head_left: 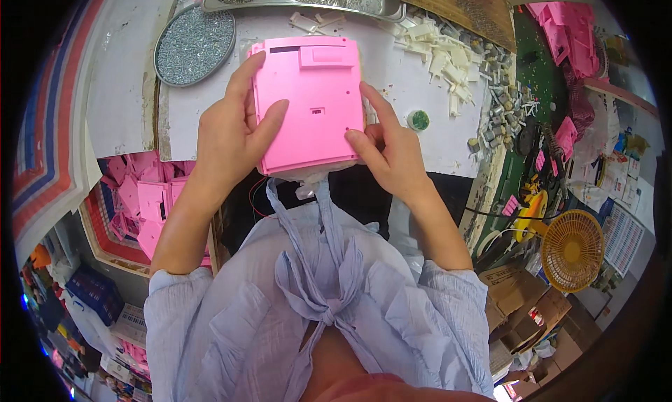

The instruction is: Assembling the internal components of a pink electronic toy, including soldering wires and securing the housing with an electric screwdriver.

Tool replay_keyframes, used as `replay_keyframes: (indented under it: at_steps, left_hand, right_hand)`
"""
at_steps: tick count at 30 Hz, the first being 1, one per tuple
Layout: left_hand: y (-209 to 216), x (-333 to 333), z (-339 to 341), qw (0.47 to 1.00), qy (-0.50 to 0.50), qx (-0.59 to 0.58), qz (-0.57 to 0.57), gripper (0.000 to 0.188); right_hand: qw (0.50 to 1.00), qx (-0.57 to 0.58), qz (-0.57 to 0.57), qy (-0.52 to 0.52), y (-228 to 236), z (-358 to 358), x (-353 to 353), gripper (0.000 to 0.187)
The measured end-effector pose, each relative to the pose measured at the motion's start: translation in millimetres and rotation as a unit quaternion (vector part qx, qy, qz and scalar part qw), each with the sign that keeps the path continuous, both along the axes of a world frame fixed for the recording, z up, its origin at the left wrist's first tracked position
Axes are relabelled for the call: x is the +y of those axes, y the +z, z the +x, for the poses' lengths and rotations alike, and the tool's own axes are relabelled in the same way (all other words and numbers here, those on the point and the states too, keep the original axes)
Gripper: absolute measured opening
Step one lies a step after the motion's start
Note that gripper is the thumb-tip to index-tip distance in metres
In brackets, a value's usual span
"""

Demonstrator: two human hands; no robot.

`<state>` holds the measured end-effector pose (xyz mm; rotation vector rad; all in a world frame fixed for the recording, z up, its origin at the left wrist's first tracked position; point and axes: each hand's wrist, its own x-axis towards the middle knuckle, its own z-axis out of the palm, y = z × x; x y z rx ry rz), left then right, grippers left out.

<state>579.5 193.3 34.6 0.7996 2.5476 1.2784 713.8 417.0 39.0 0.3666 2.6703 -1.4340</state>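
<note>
Pink housing point(301, 132) lies between left fingers point(242, 78) and right fingers point(379, 104), touching both.

Pink boxy housing point(309, 125), slotted face up, slightly skewed, at front of white worktop point(444, 143).

Two bare hands face each other in a holding grip

The left hand point(231, 136) is left of centre in the upper half of the frame, its back turned up. Its index finger point(246, 74) reaches toward the upper right and its thumb point(271, 121) slants the same way, spread well apart from it; the remaining fingers are mostly hidden. The right hand point(395, 153), right of centre and slightly lower, points its index finger and thumb toward the upper left, the other fingers curled between them. The left forearm point(185, 223) slopes up rightward from the lower left; the right forearm point(442, 227) slopes up leftward.
</note>
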Motion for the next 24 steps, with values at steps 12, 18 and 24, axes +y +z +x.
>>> replay_keyframes:
  at_steps: [12,18,24]
  left_hand:
    - [4,-5,9,0.995,0.061,-0.018,-0.079,0.059]
    - [-22,-8,16,0.998,0.047,-0.040,0.026,0.047]
    - [-4,-26,20,0.978,-0.006,-0.186,0.097,0.066]
  right_hand:
    - [0.967,0.002,0.193,0.164,16,-14,4,0.074]
    - [0.925,-0.052,0.296,0.230,30,-21,-6,0.076]
    - [0.898,-0.029,0.353,0.262,45,-32,-3,0.071]
